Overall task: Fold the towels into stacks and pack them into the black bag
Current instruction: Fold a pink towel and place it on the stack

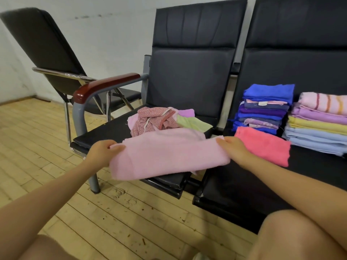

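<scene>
Both hands on the pink towel [165, 156]!
Left hand [102, 153] and right hand [233, 149], fingers curled, grip opposite ends; it overhangs the seat's [105, 132] front edge, coral towel [262, 147] just beside.

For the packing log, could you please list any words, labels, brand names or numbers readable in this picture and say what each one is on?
No text can be read anywhere in this view.
Small white tag in the blue and purple stack: too small and blurred to show any print.
Pink towel held by the left hand and right hand: plain.
Coral towel, pastel stack, black seats: no markings.
</scene>
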`<state>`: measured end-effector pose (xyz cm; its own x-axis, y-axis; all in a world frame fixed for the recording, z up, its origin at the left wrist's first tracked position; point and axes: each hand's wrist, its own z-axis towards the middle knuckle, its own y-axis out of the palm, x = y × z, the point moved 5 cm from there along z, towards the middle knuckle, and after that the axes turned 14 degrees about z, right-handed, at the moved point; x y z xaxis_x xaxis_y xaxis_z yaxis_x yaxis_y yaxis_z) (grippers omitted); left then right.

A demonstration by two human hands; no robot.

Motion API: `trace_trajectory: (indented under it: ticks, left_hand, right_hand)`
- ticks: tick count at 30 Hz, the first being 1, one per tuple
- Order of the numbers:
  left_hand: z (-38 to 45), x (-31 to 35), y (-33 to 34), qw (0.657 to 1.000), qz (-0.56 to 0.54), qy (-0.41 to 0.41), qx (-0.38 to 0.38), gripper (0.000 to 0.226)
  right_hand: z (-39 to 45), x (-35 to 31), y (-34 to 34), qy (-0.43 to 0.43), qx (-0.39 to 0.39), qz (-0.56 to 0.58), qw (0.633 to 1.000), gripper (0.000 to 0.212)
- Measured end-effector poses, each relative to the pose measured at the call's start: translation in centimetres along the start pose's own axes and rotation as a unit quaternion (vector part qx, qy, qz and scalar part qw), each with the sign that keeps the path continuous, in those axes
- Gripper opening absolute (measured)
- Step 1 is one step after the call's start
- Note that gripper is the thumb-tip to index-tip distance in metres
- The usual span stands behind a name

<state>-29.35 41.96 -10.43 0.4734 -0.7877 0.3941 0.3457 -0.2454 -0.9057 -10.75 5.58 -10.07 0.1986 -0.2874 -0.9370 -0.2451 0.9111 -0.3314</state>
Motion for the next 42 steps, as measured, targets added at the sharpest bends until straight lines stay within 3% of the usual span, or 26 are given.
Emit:
trace_trajectory:
  ticks: [7, 14, 19, 24, 28, 31, 35, 38, 42]
  left_hand:
    - [4.3, 1.1, 0.8, 0.995, -0.05, -0.043, 0.074, 0.019]
    - [9.7, -0.6, 1.7, 0.986, -0.058, -0.102, 0.119, 0.032]
    - [12.4, -1.6, 4.3, 0.987, -0.031, -0.118, 0.105, 0.043]
    - [13.1, -1.3, 6.3, 0.991, 0.004, -0.116, 0.061, 0.025]
    - [12.4, 0.0, 6.8, 0.99, 0.077, -0.117, 0.019, 0.054]
    - [10.5, 2.5, 5.8, 0.99, 0.109, -0.08, 0.05, 0.048]
    - [6.5, 6.8, 6.6, 0.989, 0.143, 0.027, 0.013, 0.043]
    - [4.2, 9.0, 7.7, 0.99, 0.123, 0.061, -0.03, 0.034]
    - [3.8, 9.4, 8.0, 0.99, 0.118, 0.068, -0.042, 0.039]
  right_hand:
    - [5.3, -0.8, 1.6, -0.004, 0.086, 0.027, 0.996, 0.037]
    - [11.6, -0.3, 3.4, -0.019, 0.095, -0.035, 0.995, 0.036]
    - [13.6, 1.2, 5.0, -0.016, 0.1, -0.069, 0.992, 0.039]
    - [13.6, 3.6, 6.1, 0.026, 0.051, -0.094, 0.994, 0.033]
    - [12.8, 3.5, 6.2, 0.054, 0.008, -0.103, 0.993, 0.029]
    - [11.9, 3.3, 5.7, 0.11, 0.002, -0.091, 0.99, 0.046]
    - [9.9, 2.8, 5.8, 0.201, -0.025, -0.018, 0.979, 0.075]
    - [8.5, 2.2, 5.9, 0.249, -0.056, 0.05, 0.966, 0.077]
    - [6.9, 1.6, 6.2, 0.274, -0.086, 0.122, 0.95, 0.081]
